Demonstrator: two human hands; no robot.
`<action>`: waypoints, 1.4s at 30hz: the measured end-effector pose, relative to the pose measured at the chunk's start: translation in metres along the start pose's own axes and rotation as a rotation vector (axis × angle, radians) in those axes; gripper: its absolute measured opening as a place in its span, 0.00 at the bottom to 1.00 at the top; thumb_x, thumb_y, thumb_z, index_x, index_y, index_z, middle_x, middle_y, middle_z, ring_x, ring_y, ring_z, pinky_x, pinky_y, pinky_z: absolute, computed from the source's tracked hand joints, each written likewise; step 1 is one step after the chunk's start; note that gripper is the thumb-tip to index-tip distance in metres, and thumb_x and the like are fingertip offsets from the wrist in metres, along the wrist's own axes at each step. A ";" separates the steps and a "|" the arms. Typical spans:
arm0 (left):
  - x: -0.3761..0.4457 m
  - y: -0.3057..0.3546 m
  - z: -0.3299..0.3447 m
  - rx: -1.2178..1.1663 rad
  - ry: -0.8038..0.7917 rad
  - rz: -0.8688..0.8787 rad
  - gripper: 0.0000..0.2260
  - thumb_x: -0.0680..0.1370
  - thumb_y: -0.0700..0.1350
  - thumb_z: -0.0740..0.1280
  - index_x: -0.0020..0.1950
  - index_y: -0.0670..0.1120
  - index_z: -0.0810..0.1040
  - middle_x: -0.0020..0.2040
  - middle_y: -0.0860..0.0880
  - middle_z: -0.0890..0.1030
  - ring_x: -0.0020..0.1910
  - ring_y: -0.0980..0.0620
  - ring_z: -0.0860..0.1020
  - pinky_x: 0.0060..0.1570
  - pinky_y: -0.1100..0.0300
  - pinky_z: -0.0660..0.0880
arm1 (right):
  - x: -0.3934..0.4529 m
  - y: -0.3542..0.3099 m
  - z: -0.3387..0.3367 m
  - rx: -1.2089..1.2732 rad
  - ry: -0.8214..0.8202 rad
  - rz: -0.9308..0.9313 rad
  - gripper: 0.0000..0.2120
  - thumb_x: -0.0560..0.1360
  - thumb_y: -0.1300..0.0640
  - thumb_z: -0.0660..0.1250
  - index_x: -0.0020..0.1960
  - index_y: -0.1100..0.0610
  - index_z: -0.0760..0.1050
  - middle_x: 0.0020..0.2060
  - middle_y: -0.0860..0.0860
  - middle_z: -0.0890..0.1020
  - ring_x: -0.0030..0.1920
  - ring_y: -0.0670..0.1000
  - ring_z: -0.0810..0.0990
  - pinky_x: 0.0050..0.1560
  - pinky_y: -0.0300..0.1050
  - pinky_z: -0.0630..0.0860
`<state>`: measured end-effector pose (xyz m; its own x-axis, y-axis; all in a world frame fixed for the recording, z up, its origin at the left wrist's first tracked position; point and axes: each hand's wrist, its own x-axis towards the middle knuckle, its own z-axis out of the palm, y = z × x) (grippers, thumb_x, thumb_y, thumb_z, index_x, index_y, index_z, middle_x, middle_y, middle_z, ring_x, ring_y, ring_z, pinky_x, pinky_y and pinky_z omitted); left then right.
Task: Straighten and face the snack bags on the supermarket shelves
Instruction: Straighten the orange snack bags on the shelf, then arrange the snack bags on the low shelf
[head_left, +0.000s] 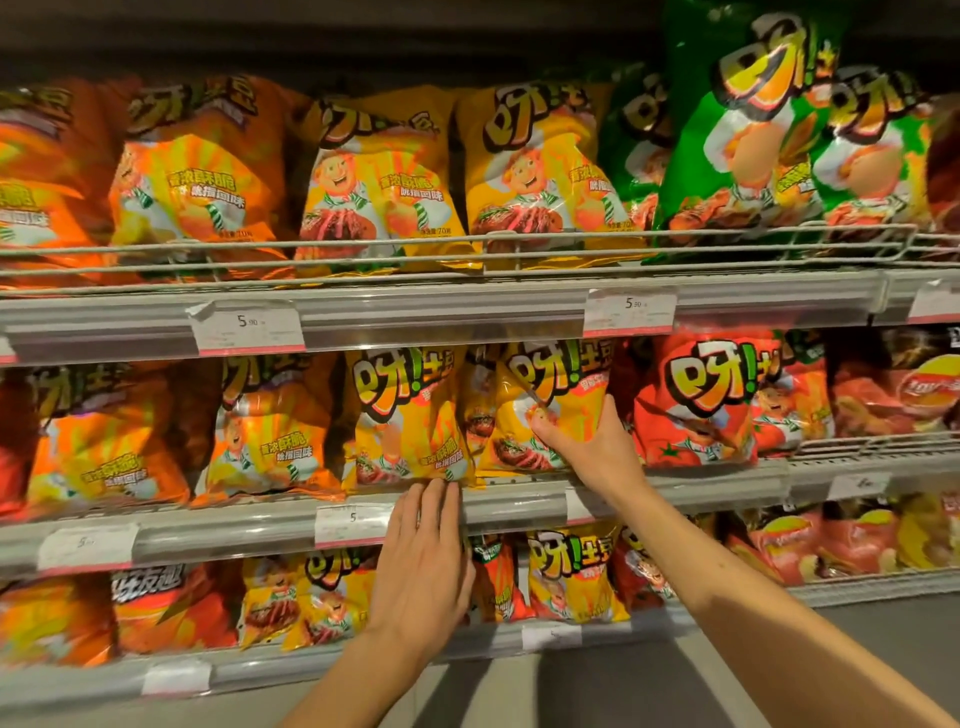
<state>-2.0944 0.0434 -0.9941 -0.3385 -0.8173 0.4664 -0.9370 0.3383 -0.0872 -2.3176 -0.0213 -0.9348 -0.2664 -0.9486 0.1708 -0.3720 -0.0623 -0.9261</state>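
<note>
Right hand (587, 447) grips the tilted yellow foil snack bag (550, 405) on the middle grey metal shelf (519, 506): thumb across the bag's front, fingers wrapped round its right edge. The bag leans left, its top corner against the neighbouring yellow snack bag (410, 415) that stands just left of it. Left hand (423, 561) is flat, fingers straight and together, fingertips touching the bottom edge of that left yellow bag at the shelf lip; palm lies over the shelf's front rail next to a white price tag (350, 522). Hands are apart, one per bag.

Red tomato-print snack bag (696, 400) sits just right of the gripped bag. Orange snack bags (270, 426) fill the middle shelf further left. Top shelf carries orange, yellow and green bags behind a wire rail (467, 244); one green snack bag (743, 119) stands taller than its row. Bottom shelf holds more yellow and red bags, some slumped.
</note>
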 end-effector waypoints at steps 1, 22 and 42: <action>-0.001 0.001 -0.001 -0.010 -0.001 0.000 0.32 0.71 0.51 0.75 0.70 0.37 0.74 0.67 0.37 0.77 0.66 0.37 0.75 0.65 0.43 0.74 | 0.000 0.002 -0.001 -0.015 0.005 0.007 0.35 0.68 0.39 0.78 0.67 0.53 0.69 0.56 0.45 0.81 0.58 0.49 0.80 0.51 0.40 0.74; -0.032 0.019 0.083 -0.295 -0.428 0.060 0.14 0.82 0.54 0.59 0.64 0.50 0.70 0.60 0.50 0.71 0.59 0.50 0.71 0.59 0.58 0.71 | -0.127 0.151 -0.033 -0.182 0.330 -0.034 0.09 0.76 0.62 0.74 0.54 0.57 0.78 0.40 0.49 0.80 0.43 0.52 0.80 0.49 0.50 0.78; -0.010 0.001 0.172 -0.788 -0.293 -0.748 0.35 0.62 0.59 0.82 0.46 0.31 0.73 0.43 0.36 0.75 0.43 0.31 0.74 0.45 0.41 0.75 | -0.072 0.238 0.019 -0.087 -0.062 0.046 0.30 0.66 0.52 0.83 0.61 0.51 0.71 0.44 0.45 0.82 0.47 0.42 0.82 0.48 0.34 0.76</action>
<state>-2.1070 -0.0287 -1.1501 0.1817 -0.9812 -0.0654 -0.6320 -0.1675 0.7567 -2.3701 0.0265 -1.1734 -0.2304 -0.9674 0.1050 -0.4370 0.0065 -0.8994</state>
